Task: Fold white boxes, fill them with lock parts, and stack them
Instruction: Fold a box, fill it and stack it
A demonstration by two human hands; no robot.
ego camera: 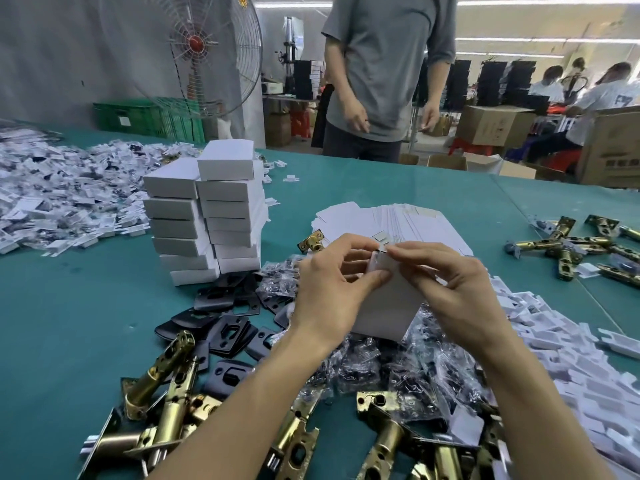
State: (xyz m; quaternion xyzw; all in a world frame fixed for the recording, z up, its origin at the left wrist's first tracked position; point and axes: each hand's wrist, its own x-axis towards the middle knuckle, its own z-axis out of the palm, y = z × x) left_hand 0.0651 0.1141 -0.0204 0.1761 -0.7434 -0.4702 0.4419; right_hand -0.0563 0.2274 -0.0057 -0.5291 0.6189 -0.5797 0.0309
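The white box (388, 306) is pinched at its upper flap by the left grip (329, 285) and right grip (457, 292). It is judged light, crease-prone card — best held at folded edges.

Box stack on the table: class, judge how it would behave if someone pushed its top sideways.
The box stack would probably tip or shed boxes: it is tall, built as two columns, with layers visibly offset. The top box sits skewed across them, so it would likely slide off first.
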